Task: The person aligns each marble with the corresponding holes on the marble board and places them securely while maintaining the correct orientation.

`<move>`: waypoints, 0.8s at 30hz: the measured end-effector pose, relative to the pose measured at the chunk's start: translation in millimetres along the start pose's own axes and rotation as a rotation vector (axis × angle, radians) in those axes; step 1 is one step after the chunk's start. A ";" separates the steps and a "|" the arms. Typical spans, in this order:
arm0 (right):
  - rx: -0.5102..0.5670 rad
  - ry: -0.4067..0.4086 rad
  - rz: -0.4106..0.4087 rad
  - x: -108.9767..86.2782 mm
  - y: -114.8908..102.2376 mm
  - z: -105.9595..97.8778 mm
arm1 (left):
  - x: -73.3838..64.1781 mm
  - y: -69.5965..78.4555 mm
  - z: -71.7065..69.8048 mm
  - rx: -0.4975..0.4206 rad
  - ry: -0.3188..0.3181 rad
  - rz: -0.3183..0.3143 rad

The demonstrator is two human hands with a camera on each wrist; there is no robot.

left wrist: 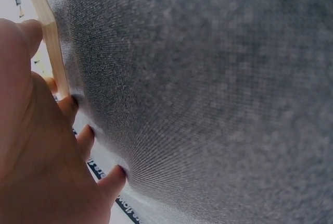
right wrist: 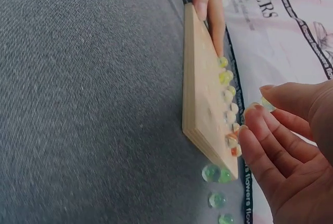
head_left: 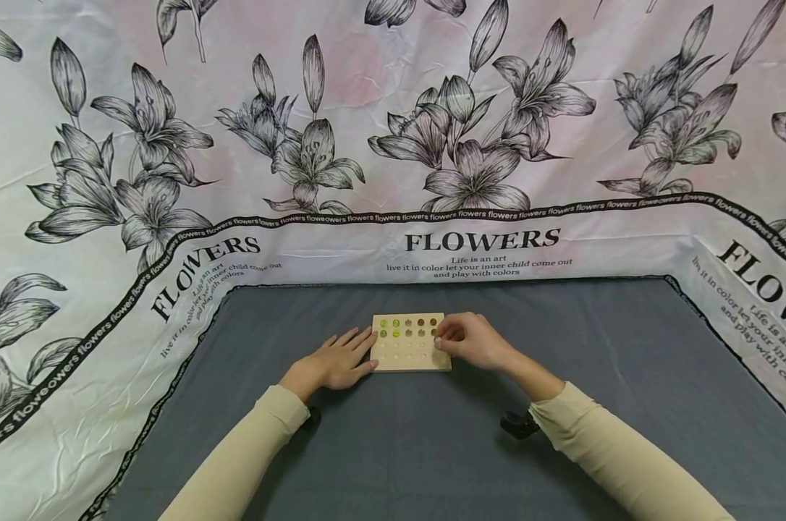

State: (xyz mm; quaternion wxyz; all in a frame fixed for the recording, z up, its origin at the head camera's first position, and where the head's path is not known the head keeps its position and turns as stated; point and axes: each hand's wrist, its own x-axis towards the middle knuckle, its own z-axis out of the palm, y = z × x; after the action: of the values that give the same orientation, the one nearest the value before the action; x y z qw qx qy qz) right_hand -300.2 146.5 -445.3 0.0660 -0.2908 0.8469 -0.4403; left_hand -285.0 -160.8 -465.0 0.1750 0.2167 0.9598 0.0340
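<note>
A pale wooden board with rows of round hollows lies on the grey cloth. Glass marbles sit in its two far rows: yellow-green marbles at the left, clear ones in the middle, orange-brown marbles at the right. My left hand lies flat with spread fingers, its thumb and fingertips touching the board's left edge. Above the right end of the board, my right hand pinches a pale greenish marble between thumb and fingertips. The other fingers of that hand are loosely bent.
In the right wrist view, several green marbles lie on the cloth beside the board's right end; the right hand hides that spot in the head view. A flower-printed curtain hangs behind the grey cloth.
</note>
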 end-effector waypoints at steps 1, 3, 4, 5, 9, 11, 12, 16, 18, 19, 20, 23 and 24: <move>0.002 0.003 -0.003 0.4 0.1 1.8 | -1.0 0.8 -0.8 0.003 0.000 0.002; -0.003 0.013 -0.011 1.4 0.0 5.4 | -3.5 2.5 -2.4 0.000 0.004 0.006; -0.011 0.020 -0.019 2.4 0.2 7.3 | -3.9 2.8 -2.6 0.001 0.004 0.007; -0.024 0.031 -0.027 3.1 -0.3 9.3 | -4.3 3.0 -2.6 0.000 0.007 0.008; -0.092 0.071 -0.065 6.9 -3.0 18.0 | -5.9 3.9 -3.6 0.004 0.010 0.004; -0.114 0.087 -0.081 8.7 -5.6 23.0 | -6.2 3.7 -2.8 0.006 0.012 0.002; -0.121 0.091 -0.087 9.8 -6.5 25.5 | -6.2 3.5 -2.5 0.008 0.010 0.000; -0.134 0.095 -0.096 14.9 -9.5 34.5 | -5.8 2.8 -0.9 0.010 0.008 -0.008; -0.142 0.092 -0.093 17.7 -10.8 38.6 | -5.9 2.2 -0.3 0.013 0.005 -0.010; -0.144 0.089 -0.096 19.5 -11.0 40.7 | -6.1 2.0 -0.1 0.016 0.004 -0.010; -0.149 0.089 -0.098 21.1 -11.6 42.8 | -6.4 1.8 0.0 0.018 0.005 -0.009; -0.152 0.079 -0.105 26.7 -13.1 49.8 | -7.5 1.1 0.2 0.020 0.006 -0.006; -0.155 0.075 -0.109 28.7 -13.7 52.3 | -8.1 1.2 0.0 0.020 0.008 -0.005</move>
State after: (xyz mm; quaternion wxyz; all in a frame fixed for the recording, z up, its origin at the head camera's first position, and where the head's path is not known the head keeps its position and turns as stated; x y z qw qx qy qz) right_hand -298.6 87.6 -462.0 -0.0126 -0.3238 0.8633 -0.3868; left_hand -277.6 -163.2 -462.2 0.1690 0.2161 0.9613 0.0251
